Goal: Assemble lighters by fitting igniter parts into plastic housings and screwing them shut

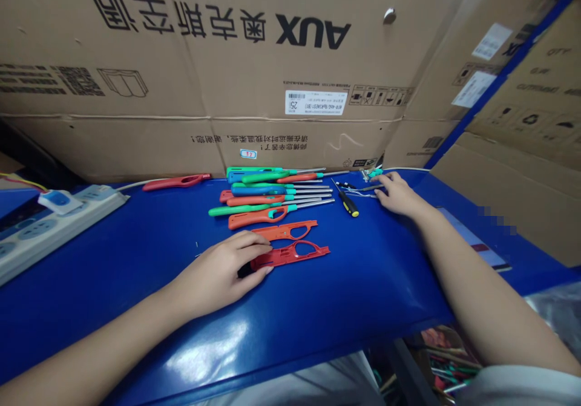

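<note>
My left hand [231, 267] rests on the table with its thumb and fingers closed around the handle end of a red lighter shell half [295, 253], which lies with its hollow inner side up. Just beyond it lies an orange lighter shell half [281, 232]. Out to the right, my right hand [396, 194] has its fingers bent together at a thin dark piece with wires [363, 189]; what the fingertips hold is partly hidden. Small teal parts [374, 173] lie by those fingertips. A black and yellow screwdriver [348, 203] is left of that hand.
Several stick lighters [258, 200] in green, blue and orange lie in a row behind the shell halves. A red lighter body [177, 182] lies near the cardboard wall [254, 91]. At left is a white power strip [54, 224]. A bin of lighter parts [447, 363] is below the table edge.
</note>
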A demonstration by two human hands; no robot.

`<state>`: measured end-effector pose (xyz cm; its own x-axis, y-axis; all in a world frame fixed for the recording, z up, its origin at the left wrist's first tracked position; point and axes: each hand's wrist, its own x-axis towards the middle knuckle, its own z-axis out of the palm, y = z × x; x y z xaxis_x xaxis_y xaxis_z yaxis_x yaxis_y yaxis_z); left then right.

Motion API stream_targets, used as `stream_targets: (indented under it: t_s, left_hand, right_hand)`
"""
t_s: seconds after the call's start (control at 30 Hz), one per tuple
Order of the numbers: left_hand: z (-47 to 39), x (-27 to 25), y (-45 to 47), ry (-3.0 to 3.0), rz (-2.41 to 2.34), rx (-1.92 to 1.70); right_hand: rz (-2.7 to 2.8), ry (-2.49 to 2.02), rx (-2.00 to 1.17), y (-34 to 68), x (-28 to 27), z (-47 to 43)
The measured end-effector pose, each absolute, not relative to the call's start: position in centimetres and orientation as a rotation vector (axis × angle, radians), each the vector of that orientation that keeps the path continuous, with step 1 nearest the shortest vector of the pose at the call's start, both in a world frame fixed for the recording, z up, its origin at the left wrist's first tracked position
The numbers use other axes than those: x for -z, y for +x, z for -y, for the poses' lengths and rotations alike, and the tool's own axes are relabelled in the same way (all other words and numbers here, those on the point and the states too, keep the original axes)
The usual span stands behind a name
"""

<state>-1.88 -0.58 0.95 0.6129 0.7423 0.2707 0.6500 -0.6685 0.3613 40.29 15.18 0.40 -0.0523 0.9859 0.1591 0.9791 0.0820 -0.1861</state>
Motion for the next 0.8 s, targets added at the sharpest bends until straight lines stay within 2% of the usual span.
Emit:
stream_targets:
  t_s: [0.37, 0.67, 0.8]
  left_hand:
    - [0.6, -0.8, -2.0, 2.615, -1.152, -0.549]
    - [0.2, -1.2, -2.8, 2.643, -1.139, -0.524]
    - [-0.1, -1.7, -3.6, 2.639, -1.152, -0.505]
  right_hand:
    - [1.900, -1.894, -0.035, 39.5, 1.1, -16.5]
    - [1.762, -1.550, 0.042, 37.9, -2.4, -13.7]
    - [1.791, -1.167, -0.162, 35.6, -3.6, -11.6]
